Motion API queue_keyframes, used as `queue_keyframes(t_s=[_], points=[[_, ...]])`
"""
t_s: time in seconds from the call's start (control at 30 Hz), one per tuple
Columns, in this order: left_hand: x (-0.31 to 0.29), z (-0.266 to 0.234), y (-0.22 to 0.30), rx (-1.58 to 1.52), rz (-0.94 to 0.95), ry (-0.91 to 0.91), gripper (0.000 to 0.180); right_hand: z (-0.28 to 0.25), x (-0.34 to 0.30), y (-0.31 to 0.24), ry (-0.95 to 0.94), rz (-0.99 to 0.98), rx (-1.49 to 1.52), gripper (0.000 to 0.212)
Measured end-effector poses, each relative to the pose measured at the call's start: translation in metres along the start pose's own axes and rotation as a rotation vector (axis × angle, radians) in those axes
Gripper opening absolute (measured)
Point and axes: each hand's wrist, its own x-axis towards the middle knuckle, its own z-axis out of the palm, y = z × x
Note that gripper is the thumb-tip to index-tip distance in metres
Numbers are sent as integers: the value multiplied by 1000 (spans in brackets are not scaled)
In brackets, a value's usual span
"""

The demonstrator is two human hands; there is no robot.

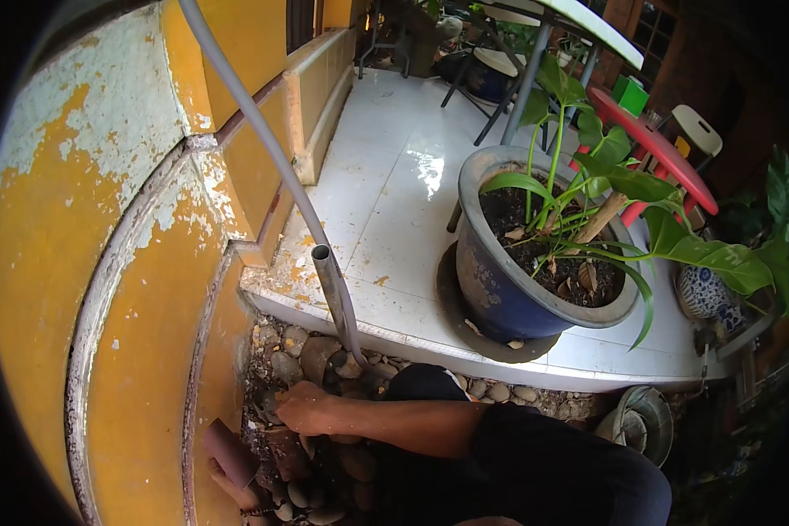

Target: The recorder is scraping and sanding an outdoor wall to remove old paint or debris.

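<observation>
My left hand (229, 485) is low beside the yellow wall (145, 403), its fingers around a reddish-brown rectangular piece (231, 451) that looks like folded sandpaper. That piece rests close to or against the wall's base. My right hand (303, 408) reaches in from the right and is closed just above the stones (287, 368); its fingertips are hidden, so what it grips cannot be made out. Below it, among the stones, lies a reddish-brown broken chunk (287, 454). Paint has flaked off the upper wall, leaving pale patches.
A grey pipe (329, 285) and a long grey hose (259, 123) rise from the stones ahead. Beyond is a white tiled ledge (390, 254) with a large blue plant pot (500, 298). A red stool (653, 145), a table (592, 31) and a bucket (647, 425) are to the right.
</observation>
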Motion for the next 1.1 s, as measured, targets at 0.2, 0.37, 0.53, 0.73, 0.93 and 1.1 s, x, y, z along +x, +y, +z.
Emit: queue_keyframes(t_s=[0.2,0.37,0.53,0.73,0.93,1.1], points=[[8,-29,-14,-618,-263,-91,35,-13,-4,-5,-59,9,-7,15],[19,-46,-19,-537,-163,-359,44,-11,-2,-5,-71,16,3,16],[23,-54,-30,-109,-61,-257,45,-19,-3,-9,-93,27,-1,17],[29,-56,-39,401,63,-132,47,-16,-4,-8,-69,-1,4,16],[19,-23,-15,-14,-170,81,47,-20,-5,-5,-90,4,1,14],[18,-17,-1,-469,-418,248,52,-22,-5,-11,-48,11,-11,14]])
